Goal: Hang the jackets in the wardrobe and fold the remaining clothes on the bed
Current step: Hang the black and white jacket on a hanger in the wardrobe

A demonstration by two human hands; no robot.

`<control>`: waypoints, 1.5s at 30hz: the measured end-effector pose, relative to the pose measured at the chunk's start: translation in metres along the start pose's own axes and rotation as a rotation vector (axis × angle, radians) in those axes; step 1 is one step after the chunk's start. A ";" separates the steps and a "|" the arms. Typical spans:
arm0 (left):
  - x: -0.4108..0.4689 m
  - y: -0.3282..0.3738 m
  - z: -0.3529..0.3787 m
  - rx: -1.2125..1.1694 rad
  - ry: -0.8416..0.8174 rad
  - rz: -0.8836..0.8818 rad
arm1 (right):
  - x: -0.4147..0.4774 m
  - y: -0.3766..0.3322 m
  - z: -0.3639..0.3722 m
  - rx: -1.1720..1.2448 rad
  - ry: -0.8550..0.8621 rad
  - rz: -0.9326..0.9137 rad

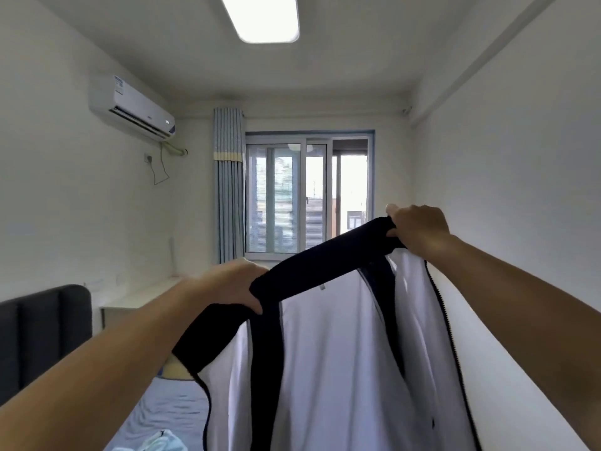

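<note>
A: Hands first. Gripping the dark collar band (325, 255) with the left hand (227, 284), fingers curled over it, just left of centre. Clutching the band's other end in the right hand (419, 229), higher up, right of centre.

B: Holding what, exactly?

A: One jacket (341, 353), hanging open with the pale lining toward the camera. Filling the lower middle of the frame, above the bed (169, 408) at lower left.

B: Advice for the step?

A: Most likely squaring it up before hanging. Level both hands, keep the band taut, and locate the shoulder seams before reaching for a hanger. No wardrobe or hanger visible from here. Lift high enough to keep the hem off the pale garment (162, 442) at the bottom edge.
</note>
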State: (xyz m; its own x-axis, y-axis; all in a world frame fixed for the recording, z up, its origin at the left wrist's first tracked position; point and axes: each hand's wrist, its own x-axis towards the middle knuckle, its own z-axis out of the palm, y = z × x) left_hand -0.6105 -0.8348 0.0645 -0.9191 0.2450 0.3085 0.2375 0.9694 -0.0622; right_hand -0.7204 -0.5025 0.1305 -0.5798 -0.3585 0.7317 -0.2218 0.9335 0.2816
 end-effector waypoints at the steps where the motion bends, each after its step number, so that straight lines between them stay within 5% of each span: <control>1: 0.002 0.002 0.003 0.037 -0.090 -0.054 | -0.001 -0.001 0.000 -0.033 0.016 -0.014; 5: 0.007 0.003 0.010 0.300 -0.233 -0.339 | -0.005 -0.004 -0.002 -0.097 0.022 -0.009; 11: -0.002 -0.015 0.026 0.120 0.310 -0.593 | -0.016 0.014 -0.004 -0.168 -0.014 0.086; 15: 0.006 -0.014 0.018 -0.161 0.346 -0.717 | -0.022 0.015 -0.010 -0.147 -0.172 0.164; 22: -0.012 0.018 -0.003 -1.342 0.484 -0.712 | -0.052 0.004 -0.020 1.212 -0.491 0.795; 28: -0.051 0.040 -0.024 -1.803 0.578 -0.479 | -0.090 -0.002 -0.034 1.824 -0.330 0.778; 35: -0.036 0.042 -0.020 -1.651 0.586 -0.450 | -0.079 -0.010 -0.041 1.791 -0.202 0.722; 41: 0.028 0.025 0.087 -1.633 0.470 -0.855 | -0.090 -0.061 0.075 1.472 -0.554 0.807; 45: 0.060 0.023 0.171 -1.558 0.234 -0.826 | -0.105 -0.102 0.160 1.455 -0.714 0.731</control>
State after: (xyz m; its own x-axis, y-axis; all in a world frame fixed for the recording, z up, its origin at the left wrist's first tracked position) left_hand -0.7138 -0.7952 -0.0805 -0.9155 -0.3933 -0.0850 -0.0416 -0.1176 0.9922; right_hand -0.7621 -0.5605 -0.0738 -0.9763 -0.2094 -0.0541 -0.0059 0.2760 -0.9612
